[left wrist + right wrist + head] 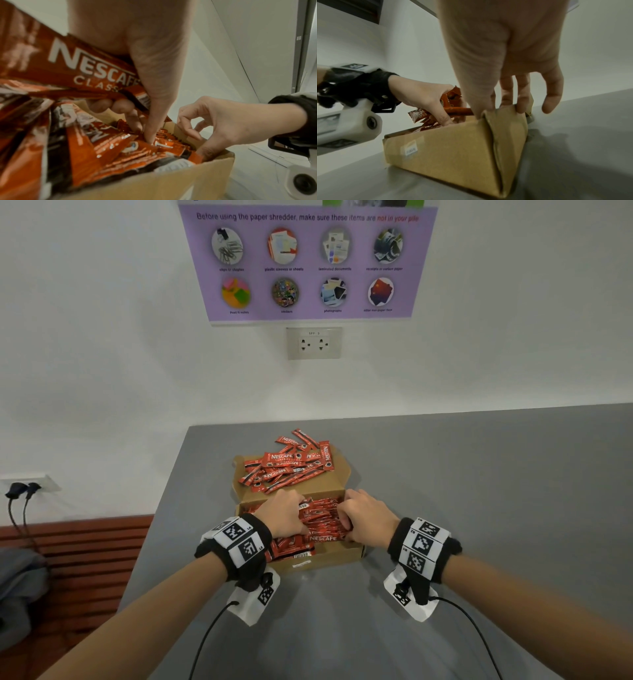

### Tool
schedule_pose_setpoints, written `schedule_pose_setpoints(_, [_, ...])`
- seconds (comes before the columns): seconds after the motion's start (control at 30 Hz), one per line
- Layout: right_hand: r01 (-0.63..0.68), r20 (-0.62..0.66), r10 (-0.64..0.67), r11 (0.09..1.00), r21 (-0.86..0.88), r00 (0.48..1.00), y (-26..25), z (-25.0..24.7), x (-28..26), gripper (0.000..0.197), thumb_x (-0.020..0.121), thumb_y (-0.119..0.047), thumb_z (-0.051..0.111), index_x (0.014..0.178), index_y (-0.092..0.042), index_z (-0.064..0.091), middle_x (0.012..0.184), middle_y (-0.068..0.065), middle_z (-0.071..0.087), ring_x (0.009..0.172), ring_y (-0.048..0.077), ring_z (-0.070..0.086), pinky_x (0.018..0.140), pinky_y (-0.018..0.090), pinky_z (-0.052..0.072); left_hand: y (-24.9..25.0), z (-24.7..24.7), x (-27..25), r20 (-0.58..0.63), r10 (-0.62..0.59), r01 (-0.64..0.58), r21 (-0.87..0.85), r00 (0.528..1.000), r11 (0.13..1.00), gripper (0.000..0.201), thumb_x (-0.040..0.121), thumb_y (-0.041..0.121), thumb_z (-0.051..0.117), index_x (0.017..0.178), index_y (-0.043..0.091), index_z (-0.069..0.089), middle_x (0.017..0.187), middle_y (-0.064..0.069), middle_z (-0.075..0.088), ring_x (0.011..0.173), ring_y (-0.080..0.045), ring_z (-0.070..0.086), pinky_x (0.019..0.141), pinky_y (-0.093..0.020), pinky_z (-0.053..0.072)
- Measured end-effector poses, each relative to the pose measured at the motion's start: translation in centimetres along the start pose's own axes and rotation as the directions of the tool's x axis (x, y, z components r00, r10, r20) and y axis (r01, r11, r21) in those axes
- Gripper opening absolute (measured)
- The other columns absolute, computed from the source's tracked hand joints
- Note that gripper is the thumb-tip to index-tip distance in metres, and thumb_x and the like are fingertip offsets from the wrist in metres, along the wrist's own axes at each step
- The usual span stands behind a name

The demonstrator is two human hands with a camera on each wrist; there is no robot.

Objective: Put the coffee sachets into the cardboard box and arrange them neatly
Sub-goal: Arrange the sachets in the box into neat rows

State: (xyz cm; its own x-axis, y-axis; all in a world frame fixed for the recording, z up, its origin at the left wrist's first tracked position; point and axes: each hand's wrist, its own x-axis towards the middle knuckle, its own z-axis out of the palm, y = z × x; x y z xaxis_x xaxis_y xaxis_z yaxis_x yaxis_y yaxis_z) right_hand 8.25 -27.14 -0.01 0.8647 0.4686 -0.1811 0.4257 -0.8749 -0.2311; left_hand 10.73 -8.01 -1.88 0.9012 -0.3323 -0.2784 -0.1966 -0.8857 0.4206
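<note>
An open cardboard box (pixel 322 560) stands on the grey table (pixel 479 508), holding a stack of red coffee sachets (pixel 322 522). More sachets lie in a loose pile (pixel 287 467) on the folded-back lid behind it. My left hand (pixel 284 517) is inside the box's left half, its fingers curled round a bunch of sachets (pixel 89 67); the thumb (pixel 150 121) digs down among them. At the box's right end my right hand (pixel 368 518) has curled fingers in the sachets. Its thumb (pixel 477 105) is at the near right corner of the box (pixel 453 155).
The table's left edge runs just left of the box, with a slatted wooden bench (pixel 75 559) below it. The wall behind carries a socket (pixel 313 343) and a purple poster (pixel 308 261). Bare grey tabletop lies right of the box and in front of it.
</note>
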Motion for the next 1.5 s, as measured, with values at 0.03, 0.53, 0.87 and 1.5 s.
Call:
schedule_pose_setpoints(0.03, [-0.001, 0.007, 0.001, 1.0, -0.005, 1.0, -0.01, -0.08, 0.02, 0.039, 0.077, -0.01, 0.065, 0.06, -0.026, 0.034, 0.105, 0.003, 0.049, 0.098, 0.021, 0.044, 0.082, 0.038, 0.046, 0.06, -0.05, -0.05, -0.002, 0.003, -0.003, -0.003, 1.0, 1.0, 0.042, 0.073, 0.031, 0.078, 0.107, 0.011, 0.064, 0.103, -0.002, 0.067, 0.09, -0.018, 0.064, 0.083, -0.036, 0.055])
schedule_pose_setpoints(0.53, [0.045, 0.036, -0.048, 0.997, 0.065, 0.998, 0.54, -0.01, 0.08, 0.016, 0.081, -0.022, 0.069, 0.079, -0.018, 0.054, 0.106, 0.002, 0.055, 0.096, 0.019, 0.054, 0.084, 0.032, 0.047, 0.02, -0.36, -0.05, -0.003, 0.01, -0.01, -0.006, 1.0, 1.0, 0.038, 0.075, 0.031, 0.076, 0.106, 0.014, 0.063, 0.104, -0.001, 0.067, 0.089, -0.016, 0.064, 0.083, -0.036, 0.054])
schedule_pose_setpoints(0.87, [0.013, 0.013, -0.013, 0.999, 0.043, 1.0, 0.34, -0.15, 0.09, 0.007, 0.086, -0.02, 0.063, 0.089, -0.014, 0.066, 0.102, 0.001, 0.062, 0.095, 0.016, 0.057, 0.089, 0.036, 0.046, 0.63, -0.61, 0.49, 0.028, -0.06, 0.06, -0.018, 0.998, 0.998, 0.031, 0.073, 0.025, 0.078, 0.098, 0.013, 0.065, 0.099, -0.001, 0.068, 0.092, -0.019, 0.065, 0.086, -0.036, 0.053])
schedule_pose_setpoints(1.5, [0.05, -0.005, -0.05, 0.998, 0.049, 0.999, 0.7, -0.49, -0.04, 0.006, 0.086, -0.021, 0.06, 0.084, -0.018, 0.064, 0.092, -0.004, 0.066, 0.087, 0.012, 0.058, 0.088, 0.033, 0.044, 0.49, -0.85, 0.28, 0.054, -0.053, 0.055, -0.031, 0.997, 0.998, 0.039, 0.073, 0.029, 0.078, 0.105, 0.012, 0.063, 0.102, -0.001, 0.068, 0.091, -0.016, 0.065, 0.087, -0.034, 0.053])
